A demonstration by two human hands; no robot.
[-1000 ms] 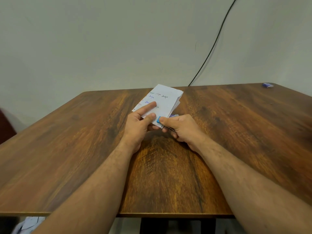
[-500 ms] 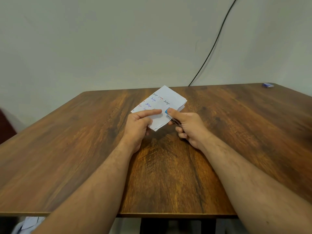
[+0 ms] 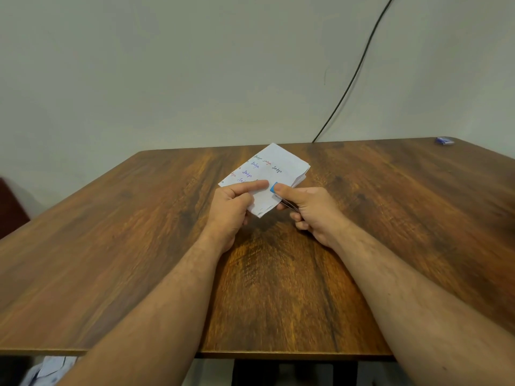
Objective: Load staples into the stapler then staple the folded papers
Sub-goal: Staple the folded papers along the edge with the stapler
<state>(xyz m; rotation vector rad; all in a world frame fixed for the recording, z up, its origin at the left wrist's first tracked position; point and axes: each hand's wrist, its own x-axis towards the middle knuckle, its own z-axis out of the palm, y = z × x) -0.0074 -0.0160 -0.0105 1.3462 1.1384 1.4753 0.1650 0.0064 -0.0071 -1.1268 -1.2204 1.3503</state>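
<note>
Both grips meet above the counter: left hand pinches the folded papers (handwritten side up), right hand curls around the blue stapler, its nose on the papers' near edge.

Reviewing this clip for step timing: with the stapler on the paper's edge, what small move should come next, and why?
Probably squeeze the stapler shut with the right hand. Its blue tip already sits over the near edge of the folded papers, the thumb lies on top of it, and the left hand pinches the stack steady above the table.
</note>
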